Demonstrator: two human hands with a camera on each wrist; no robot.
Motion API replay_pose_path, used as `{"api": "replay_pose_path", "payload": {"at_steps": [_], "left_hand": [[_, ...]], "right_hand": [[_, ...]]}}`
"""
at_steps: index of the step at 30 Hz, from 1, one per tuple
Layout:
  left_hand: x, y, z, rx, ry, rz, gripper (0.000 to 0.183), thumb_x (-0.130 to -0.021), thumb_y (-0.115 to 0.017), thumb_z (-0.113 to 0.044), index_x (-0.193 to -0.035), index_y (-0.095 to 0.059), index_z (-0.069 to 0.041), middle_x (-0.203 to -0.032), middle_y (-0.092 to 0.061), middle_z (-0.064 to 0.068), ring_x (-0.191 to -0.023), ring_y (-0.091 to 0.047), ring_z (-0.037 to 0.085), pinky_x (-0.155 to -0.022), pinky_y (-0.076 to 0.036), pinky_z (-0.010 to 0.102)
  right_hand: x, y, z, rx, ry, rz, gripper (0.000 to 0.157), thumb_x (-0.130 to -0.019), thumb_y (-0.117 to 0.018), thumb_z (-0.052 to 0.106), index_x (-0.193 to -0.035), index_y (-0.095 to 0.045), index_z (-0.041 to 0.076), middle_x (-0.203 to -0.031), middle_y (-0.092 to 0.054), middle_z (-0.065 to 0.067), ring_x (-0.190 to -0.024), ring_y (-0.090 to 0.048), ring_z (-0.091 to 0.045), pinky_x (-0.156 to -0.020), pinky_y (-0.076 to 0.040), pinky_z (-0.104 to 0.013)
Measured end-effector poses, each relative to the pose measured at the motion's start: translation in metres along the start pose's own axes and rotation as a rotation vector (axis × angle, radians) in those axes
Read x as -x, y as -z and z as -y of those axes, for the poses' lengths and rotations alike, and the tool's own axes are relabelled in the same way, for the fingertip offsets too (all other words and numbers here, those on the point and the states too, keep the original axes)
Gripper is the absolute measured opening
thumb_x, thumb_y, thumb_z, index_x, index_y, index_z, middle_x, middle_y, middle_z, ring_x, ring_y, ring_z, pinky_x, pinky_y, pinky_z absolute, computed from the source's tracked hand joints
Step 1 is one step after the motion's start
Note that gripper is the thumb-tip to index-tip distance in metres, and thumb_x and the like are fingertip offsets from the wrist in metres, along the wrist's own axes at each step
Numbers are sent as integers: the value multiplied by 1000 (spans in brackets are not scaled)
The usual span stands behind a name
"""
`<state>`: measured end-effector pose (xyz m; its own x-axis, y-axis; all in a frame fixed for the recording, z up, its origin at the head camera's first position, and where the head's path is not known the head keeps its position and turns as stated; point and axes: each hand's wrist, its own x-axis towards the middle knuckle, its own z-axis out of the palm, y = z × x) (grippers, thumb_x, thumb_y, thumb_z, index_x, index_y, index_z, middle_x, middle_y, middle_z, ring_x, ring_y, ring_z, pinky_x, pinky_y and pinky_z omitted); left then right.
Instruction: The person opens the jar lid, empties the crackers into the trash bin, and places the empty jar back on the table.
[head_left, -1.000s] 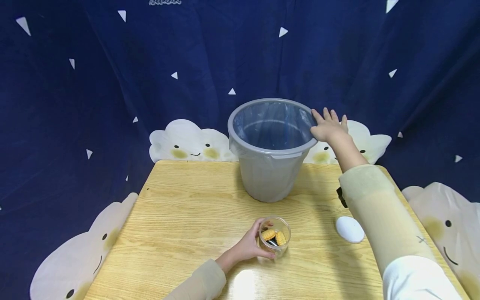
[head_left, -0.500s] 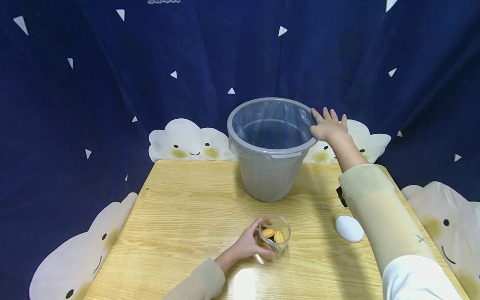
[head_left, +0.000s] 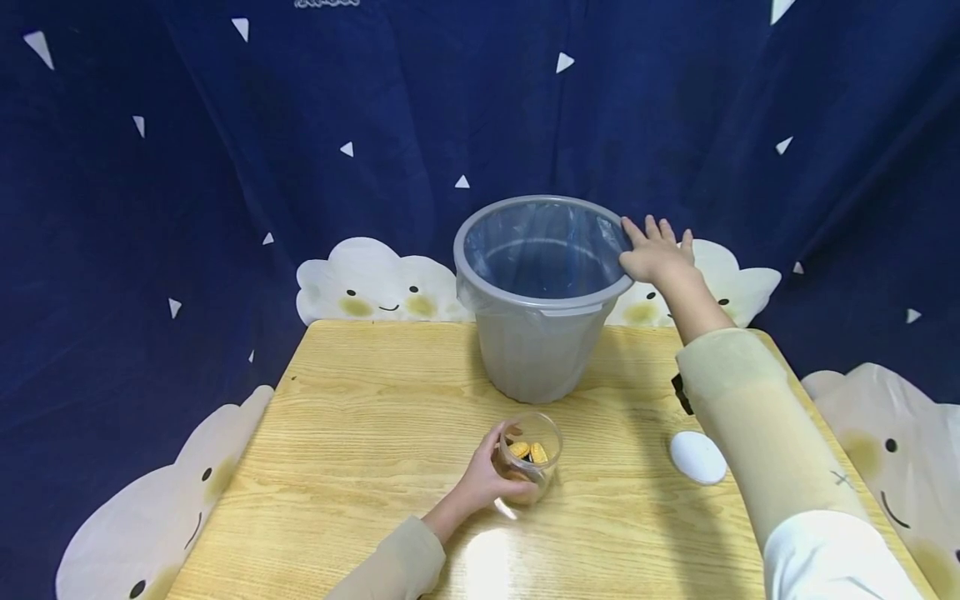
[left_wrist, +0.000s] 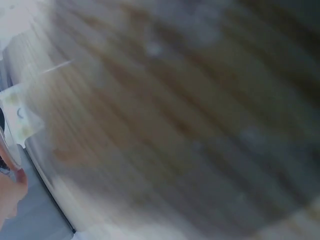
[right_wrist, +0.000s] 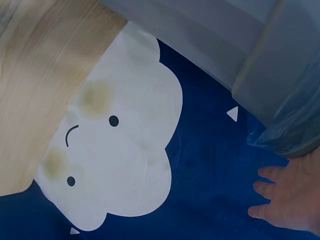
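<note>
Left hand (head_left: pixel 478 481) grips a clear cup (head_left: pixel 548 475) of yellow pieces (head_left: pixel 538 452) before the lined bin (head_left: pixel 536 354) — right hand (head_left: pixel 660 255), fingers spread, touches the bin's rim (head_left: pixel 540 199).

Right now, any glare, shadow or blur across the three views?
Head: fairly sharp, with white glare on the table below the left hand and soft shadow left of the right sleeve; left wrist: streaky blur over most of the frame; right wrist: dim, but the right hand is readable.
</note>
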<state>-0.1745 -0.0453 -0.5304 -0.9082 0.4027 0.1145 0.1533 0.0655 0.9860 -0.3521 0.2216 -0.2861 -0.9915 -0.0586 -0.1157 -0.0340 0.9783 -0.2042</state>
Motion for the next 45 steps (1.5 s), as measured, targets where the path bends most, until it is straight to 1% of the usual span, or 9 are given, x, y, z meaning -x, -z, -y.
{"api": "replay_pose_path", "payload": {"at_steps": [5, 11, 17, 24, 27, 31, 38, 42, 45], "left_hand": [[0, 4, -3, 12, -28, -64, 81, -64, -80, -1, -132, -35, -3, -129, -38, 27, -111, -45, 33, -91, -42, 28], [0, 12, -6, -65, -73, -149, 85, -61, -81, -4, -133, -35, -2, -127, -43, 18, -115, -41, 39, -93, -36, 39], [-5, 23, -11, -47, -114, -221, 86, -61, -80, -2, -134, -34, -2, -127, -40, 18, -118, -36, 42, -95, -30, 46], [-11, 37, -14, 58, -122, -284, 88, -63, -78, 2, -136, -29, -1, -130, -35, 21, -120, -33, 44, -97, -33, 51], [-12, 43, -18, 55, -126, -308, 88, -64, -77, 1, -137, -29, -2, -130, -35, 22, -121, -32, 45, -97, -32, 52], [-14, 48, -24, 5, -120, -352, 87, -64, -77, -1, -137, -30, -4, -128, -37, 22, -118, -35, 38, -95, -33, 51], [-17, 59, -30, 5, -143, -402, 88, -64, -77, 3, -137, -29, -2, -129, -35, 28, -119, -33, 43, -95, -32, 48], [-20, 64, -34, -12, -168, -433, 87, -64, -77, 3, -137, -30, -3, -128, -35, 27, -119, -33, 41, -95, -31, 45], [-23, 67, -39, -32, -193, -469, 87, -63, -78, 3, -136, -30, -1, -126, -37, 27, -118, -35, 39, -95, -29, 44]], "right_hand": [[0, -1, 1, 1, 0, -4, 67, -86, -26, 21, -147, -2, 11, -148, 6, -26, -135, 8, -42, -103, 11, -61], [0, -1, 1, -2, 4, -1, 66, -87, -26, 21, -147, -2, 11, -148, 6, -27, -135, 8, -43, -102, 11, -62], [1, -1, 0, 4, 0, -8, 66, -87, -26, 21, -147, -2, 11, -148, 6, -27, -135, 7, -43, -103, 10, -62], [1, 0, 1, -5, 0, -2, 67, -86, -26, 21, -147, -2, 11, -148, 6, -27, -135, 8, -42, -102, 12, -61], [2, 0, 1, -2, -1, -4, 67, -86, -27, 21, -147, -2, 11, -148, 6, -27, -135, 8, -42, -102, 11, -61], [2, 0, 2, 0, -2, -5, 67, -86, -27, 21, -147, -3, 11, -148, 5, -27, -136, 7, -42, -103, 11, -61], [2, 0, 2, 1, -2, -7, 66, -86, -27, 21, -147, -3, 11, -148, 5, -27, -136, 7, -42, -103, 10, -61], [1, -1, 1, 0, -2, -8, 66, -86, -27, 21, -147, -3, 11, -148, 5, -27, -136, 7, -42, -103, 10, -61], [1, 0, 1, 2, -1, -10, 66, -86, -27, 21, -148, -3, 11, -148, 4, -27, -136, 7, -42, -103, 10, -62]]}}
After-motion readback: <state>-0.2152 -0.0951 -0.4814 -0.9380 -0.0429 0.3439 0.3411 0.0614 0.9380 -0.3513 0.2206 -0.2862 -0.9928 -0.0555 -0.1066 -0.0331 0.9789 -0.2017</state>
